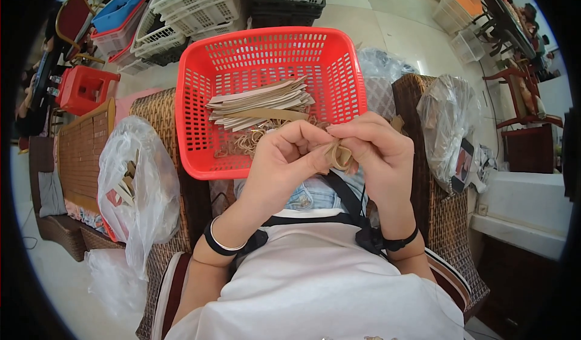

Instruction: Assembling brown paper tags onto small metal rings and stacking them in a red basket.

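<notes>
Between my two hands, above my lap, is a tan strip (339, 156) bent into a loop. My left hand (296, 152) pinches it from one side with thumb and forefinger. On the other side, the fingers of my right hand (376, 150) close on the same strip; they partly hide it. Just beyond my hands sits a red plastic basket (272, 35) with slotted walls. Inside lies a stack of flat beige strips (260, 102), with a loose pile of thin tan loops (247, 140) nearer me, partly covered by my left hand.
A clear plastic bag (142, 170) with strips in it hangs over the woven left armrest (158, 110). Another clear bag (451, 116) covers the right armrest. White crates (200, 7) are stacked beyond the basket, and a red stool (85, 90) stands at the far left.
</notes>
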`<control>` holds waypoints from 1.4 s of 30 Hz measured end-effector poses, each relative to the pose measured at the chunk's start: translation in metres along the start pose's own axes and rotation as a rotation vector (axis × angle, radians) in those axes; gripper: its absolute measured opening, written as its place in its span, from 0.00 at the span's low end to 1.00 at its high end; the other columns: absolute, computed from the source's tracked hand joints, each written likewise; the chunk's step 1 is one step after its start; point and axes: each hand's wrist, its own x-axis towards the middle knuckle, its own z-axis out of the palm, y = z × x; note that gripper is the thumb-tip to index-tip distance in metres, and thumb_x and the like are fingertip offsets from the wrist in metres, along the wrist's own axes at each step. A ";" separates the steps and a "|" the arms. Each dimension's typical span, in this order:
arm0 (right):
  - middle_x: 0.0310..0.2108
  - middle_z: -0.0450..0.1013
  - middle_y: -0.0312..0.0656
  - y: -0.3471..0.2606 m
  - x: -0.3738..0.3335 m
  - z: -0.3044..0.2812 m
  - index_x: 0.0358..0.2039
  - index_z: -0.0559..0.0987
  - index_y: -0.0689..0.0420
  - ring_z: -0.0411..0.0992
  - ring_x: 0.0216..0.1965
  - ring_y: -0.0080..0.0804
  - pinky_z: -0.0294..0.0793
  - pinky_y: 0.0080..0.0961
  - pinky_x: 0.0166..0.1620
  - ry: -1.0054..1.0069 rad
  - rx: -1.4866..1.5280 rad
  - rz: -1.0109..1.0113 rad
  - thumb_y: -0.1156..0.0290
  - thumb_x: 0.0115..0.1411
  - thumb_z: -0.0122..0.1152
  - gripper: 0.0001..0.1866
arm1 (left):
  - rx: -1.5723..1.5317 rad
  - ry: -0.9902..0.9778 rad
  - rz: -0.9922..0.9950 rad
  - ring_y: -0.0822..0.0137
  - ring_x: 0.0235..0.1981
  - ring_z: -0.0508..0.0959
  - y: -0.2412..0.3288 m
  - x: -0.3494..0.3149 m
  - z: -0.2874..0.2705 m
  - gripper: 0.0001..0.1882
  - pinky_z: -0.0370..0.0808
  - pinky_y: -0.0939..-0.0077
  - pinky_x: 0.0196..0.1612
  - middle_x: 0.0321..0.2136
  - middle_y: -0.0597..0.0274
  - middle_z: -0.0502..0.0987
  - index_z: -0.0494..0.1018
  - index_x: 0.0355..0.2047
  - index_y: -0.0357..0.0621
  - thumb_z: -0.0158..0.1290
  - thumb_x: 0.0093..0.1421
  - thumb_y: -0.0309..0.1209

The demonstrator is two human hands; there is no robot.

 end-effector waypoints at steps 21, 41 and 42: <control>0.32 0.71 0.35 0.009 0.002 0.010 0.48 0.73 0.64 0.72 0.38 0.20 0.72 0.17 0.42 0.082 0.394 0.175 0.82 0.58 0.57 0.16 | 0.801 0.276 0.547 0.72 0.28 0.75 0.006 0.004 0.005 0.04 0.72 0.79 0.34 0.25 0.61 0.77 0.71 0.26 0.37 0.56 0.55 0.22; 0.37 0.74 0.40 0.033 0.002 0.003 0.36 0.73 0.62 0.72 0.39 0.23 0.72 0.22 0.45 -0.049 0.723 0.550 0.82 0.54 0.59 0.09 | 1.278 0.278 0.623 0.64 0.33 0.72 0.020 -0.001 0.012 0.05 0.70 0.74 0.34 0.33 0.57 0.67 0.71 0.26 0.35 0.58 0.52 0.22; 0.37 0.74 0.40 0.036 0.002 0.004 0.36 0.73 0.62 0.72 0.39 0.24 0.72 0.22 0.45 -0.061 0.717 0.549 0.82 0.54 0.59 0.09 | 1.271 0.279 0.603 0.66 0.33 0.71 0.020 0.000 0.011 0.06 0.69 0.76 0.36 0.32 0.59 0.68 0.71 0.26 0.35 0.58 0.52 0.23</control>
